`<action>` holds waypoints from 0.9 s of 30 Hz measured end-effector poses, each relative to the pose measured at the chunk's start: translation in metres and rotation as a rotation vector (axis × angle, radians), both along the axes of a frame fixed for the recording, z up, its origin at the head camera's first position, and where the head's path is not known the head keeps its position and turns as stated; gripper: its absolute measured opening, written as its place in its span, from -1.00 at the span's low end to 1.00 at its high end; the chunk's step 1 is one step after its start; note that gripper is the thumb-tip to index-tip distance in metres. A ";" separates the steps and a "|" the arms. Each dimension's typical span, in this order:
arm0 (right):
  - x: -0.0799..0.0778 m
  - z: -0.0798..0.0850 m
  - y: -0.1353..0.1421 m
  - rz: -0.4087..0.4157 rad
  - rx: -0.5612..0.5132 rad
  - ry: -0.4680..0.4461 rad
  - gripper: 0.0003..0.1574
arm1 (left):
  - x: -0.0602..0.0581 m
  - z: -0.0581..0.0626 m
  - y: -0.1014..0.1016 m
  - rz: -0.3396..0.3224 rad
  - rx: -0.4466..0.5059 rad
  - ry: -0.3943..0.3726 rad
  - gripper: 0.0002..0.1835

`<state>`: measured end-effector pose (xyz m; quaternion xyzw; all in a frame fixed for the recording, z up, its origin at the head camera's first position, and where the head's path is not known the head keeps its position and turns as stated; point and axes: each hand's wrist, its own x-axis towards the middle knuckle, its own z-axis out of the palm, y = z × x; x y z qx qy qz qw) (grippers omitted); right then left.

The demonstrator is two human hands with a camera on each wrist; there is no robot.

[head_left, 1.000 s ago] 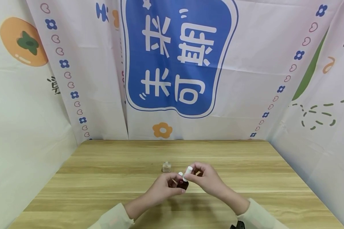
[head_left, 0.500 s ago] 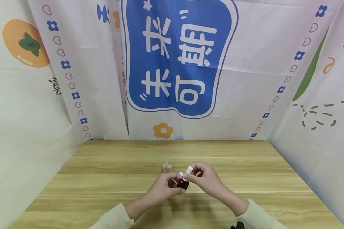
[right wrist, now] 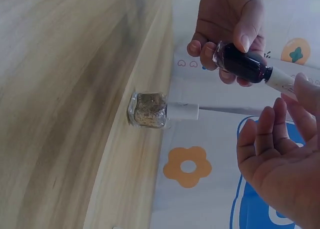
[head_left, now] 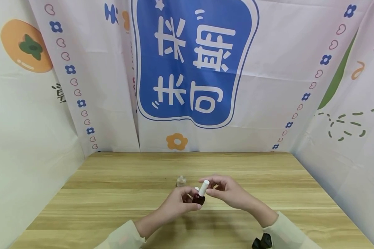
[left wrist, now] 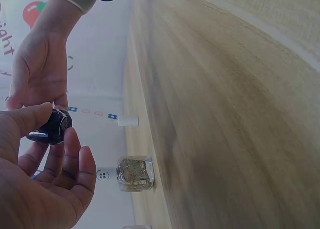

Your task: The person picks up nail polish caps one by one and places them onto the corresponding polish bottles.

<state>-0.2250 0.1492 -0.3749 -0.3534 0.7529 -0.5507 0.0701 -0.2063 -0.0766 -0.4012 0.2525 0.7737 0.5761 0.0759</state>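
Note:
A small nail polish bottle with dark red glass [head_left: 198,199] and a long white cap [head_left: 204,187] tilts in the air above the table. My left hand [head_left: 180,201] holds its body between thumb and fingers, as the left wrist view shows for the dark bottle [left wrist: 59,126]. At the cap is my right hand [head_left: 232,193], thumb on one side and index finger on the other, pinching it loosely. The right wrist view has the bottle [right wrist: 244,63], with its cap [right wrist: 280,82] partly hidden by my right hand [right wrist: 285,154].
A bottle of glitter polish [right wrist: 150,110] with a white cap [right wrist: 183,111] stands on the wooden table [head_left: 127,176]. A clear glass bottle [head_left: 181,181] is beyond my left hand. The left wrist view shows a white cylinder [left wrist: 128,121]. Printed cloth [head_left: 268,103] encloses the table.
My right hand has shifted slightly right. Its thumb has slid off the cap's front to its right side, and the index finger reaches farther left. My left hand stays nearly still.

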 end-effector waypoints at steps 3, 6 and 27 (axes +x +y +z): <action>0.000 -0.002 -0.001 0.014 -0.011 0.000 -0.60 | 0.000 -0.001 0.000 -0.010 0.000 0.013 -0.76; 0.001 -0.004 -0.003 0.013 -0.014 0.005 -0.63 | 0.000 -0.002 0.001 -0.013 -0.003 0.021 -0.76; 0.011 -0.009 -0.018 -0.281 0.007 0.000 -0.78 | 0.001 -0.006 0.002 -0.006 0.044 0.019 -0.77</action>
